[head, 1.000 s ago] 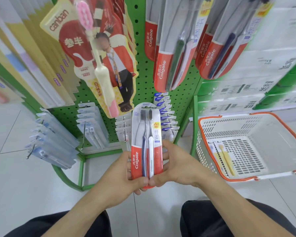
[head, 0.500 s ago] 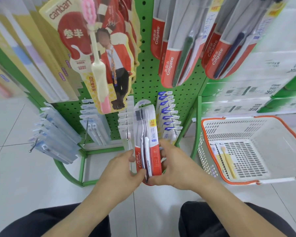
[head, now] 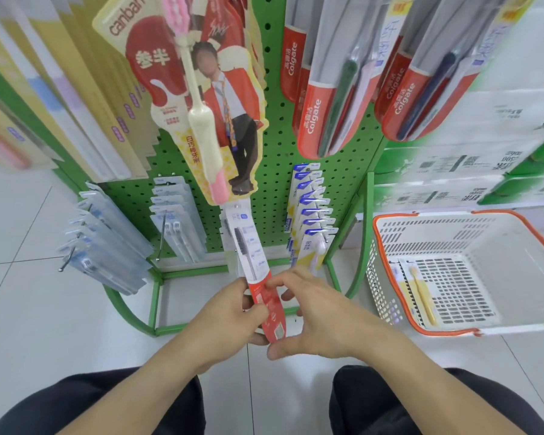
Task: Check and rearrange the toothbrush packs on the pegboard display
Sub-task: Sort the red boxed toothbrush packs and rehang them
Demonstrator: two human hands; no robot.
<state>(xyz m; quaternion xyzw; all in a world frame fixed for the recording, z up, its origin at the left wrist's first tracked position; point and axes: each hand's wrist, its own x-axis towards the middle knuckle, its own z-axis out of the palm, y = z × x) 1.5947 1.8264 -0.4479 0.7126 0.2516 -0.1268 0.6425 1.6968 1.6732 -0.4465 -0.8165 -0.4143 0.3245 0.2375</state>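
A red-and-white Colgate toothbrush pack is held low in front of the green pegboard, turned nearly edge-on with its top tilted toward the board. My left hand pinches its red lower part from the left. My right hand grips the same end from the right, thumb at the bottom edge. Rows of packs hang on hooks: clear blue ones, blue-topped ones, large Colgate packs and a Canban pack overhead.
A white shopping basket with an orange rim stands on the tiled floor at right, with a yellow toothbrush pack inside. The rack's green frame curves along the floor. Bare hook ends stick out at left. My knees are below.
The pack has been lowered and rotated from facing me to nearly edge-on, top tipped toward the pegboard. Both hands moved down with it and kept their hold.
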